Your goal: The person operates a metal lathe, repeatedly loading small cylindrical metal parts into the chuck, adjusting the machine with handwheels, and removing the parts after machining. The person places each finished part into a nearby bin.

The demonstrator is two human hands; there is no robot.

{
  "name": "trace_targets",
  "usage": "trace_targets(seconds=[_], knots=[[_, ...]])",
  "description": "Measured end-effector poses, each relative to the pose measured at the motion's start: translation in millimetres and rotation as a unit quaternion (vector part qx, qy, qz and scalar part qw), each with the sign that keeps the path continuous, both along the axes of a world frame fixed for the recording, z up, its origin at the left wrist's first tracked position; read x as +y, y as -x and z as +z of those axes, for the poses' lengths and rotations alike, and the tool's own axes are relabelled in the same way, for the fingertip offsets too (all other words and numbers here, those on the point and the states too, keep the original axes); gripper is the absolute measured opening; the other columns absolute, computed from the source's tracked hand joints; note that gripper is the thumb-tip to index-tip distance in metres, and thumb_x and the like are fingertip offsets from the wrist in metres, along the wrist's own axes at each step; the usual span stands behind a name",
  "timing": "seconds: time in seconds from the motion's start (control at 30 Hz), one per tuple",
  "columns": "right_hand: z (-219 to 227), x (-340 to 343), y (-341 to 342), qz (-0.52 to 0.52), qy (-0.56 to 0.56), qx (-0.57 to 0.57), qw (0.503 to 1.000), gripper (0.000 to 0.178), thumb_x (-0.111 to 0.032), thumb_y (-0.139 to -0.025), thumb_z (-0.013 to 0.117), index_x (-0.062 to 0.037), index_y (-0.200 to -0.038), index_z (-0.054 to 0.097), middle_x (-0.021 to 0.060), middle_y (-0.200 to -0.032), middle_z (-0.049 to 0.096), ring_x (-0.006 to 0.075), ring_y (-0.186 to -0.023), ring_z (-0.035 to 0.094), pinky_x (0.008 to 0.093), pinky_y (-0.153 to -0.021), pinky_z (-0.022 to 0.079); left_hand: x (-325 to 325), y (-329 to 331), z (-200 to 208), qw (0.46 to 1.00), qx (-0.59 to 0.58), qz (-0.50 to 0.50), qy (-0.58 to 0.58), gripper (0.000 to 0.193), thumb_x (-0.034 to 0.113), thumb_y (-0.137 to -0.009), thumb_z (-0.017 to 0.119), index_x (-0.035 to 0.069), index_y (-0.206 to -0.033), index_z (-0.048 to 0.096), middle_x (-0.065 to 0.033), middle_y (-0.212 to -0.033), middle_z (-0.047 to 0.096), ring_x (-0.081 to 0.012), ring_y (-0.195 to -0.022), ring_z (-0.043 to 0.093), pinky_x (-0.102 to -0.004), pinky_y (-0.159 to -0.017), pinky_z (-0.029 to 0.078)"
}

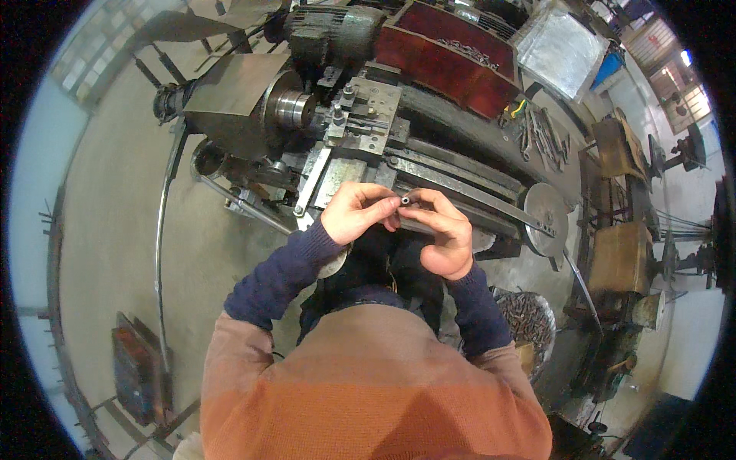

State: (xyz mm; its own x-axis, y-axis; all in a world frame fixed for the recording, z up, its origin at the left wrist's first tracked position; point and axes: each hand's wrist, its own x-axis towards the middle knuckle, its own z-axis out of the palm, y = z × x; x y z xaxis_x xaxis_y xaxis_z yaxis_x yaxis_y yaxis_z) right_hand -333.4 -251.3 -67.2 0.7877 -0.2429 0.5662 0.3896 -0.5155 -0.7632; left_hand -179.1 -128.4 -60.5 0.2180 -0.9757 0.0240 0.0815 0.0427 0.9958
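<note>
Close in front of my body, both hands meet over the near side of a metal lathe [368,115]. Between my fingertips is a small metal sleeve [405,201], its round end with a dark bore facing up. My left hand [359,211] pinches it from the left with thumb and fingers. From the right, my right hand [445,230] grips it with thumb and forefinger, the other fingers curled. Behind my hands lies the lathe's tool post [374,103], and up to the left is its shiny round chuck [294,109].
A red tray [452,57] with small metal parts sits behind the lathe. Several wrenches [543,138] lie at the right, beyond a round metal disc [546,218]. Down by my right elbow stands a container of small metal pieces [527,322]. A bent metal rod [162,230] stands at the left.
</note>
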Motion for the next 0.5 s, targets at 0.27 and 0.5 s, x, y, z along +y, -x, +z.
trace_targets(seconds=[0.27,0.5], knots=[[7.7,4.1,-10.4,-0.019,0.056,0.009,0.998,0.047,-0.023,-0.06,0.057,0.0,-0.1,0.062,0.0169,-0.104,0.056,0.0307,-0.094,0.056,0.0366,-0.085,0.042,4.7,-5.8,-10.0,0.995,0.1,-0.015,0.017,0.03,0.023,-0.091,0.05,-0.006,-0.093,0.059,-0.0123,-0.075,0.063,-0.0161,-0.066,0.061,-0.0278,-0.063,0.052],[14.7,13.0,-29.2,-0.015,0.065,-0.006,0.998,0.047,-0.008,-0.051,0.053,-0.0017,-0.097,0.063,0.0149,-0.101,0.058,0.0312,-0.095,0.054,0.0367,-0.085,0.041,12.0,-3.4,-18.5,0.944,0.327,-0.043,0.027,0.031,0.026,-0.092,0.045,-0.003,-0.093,0.056,-0.0151,-0.078,0.063,-0.0236,-0.068,0.063,-0.033,-0.065,0.051]])
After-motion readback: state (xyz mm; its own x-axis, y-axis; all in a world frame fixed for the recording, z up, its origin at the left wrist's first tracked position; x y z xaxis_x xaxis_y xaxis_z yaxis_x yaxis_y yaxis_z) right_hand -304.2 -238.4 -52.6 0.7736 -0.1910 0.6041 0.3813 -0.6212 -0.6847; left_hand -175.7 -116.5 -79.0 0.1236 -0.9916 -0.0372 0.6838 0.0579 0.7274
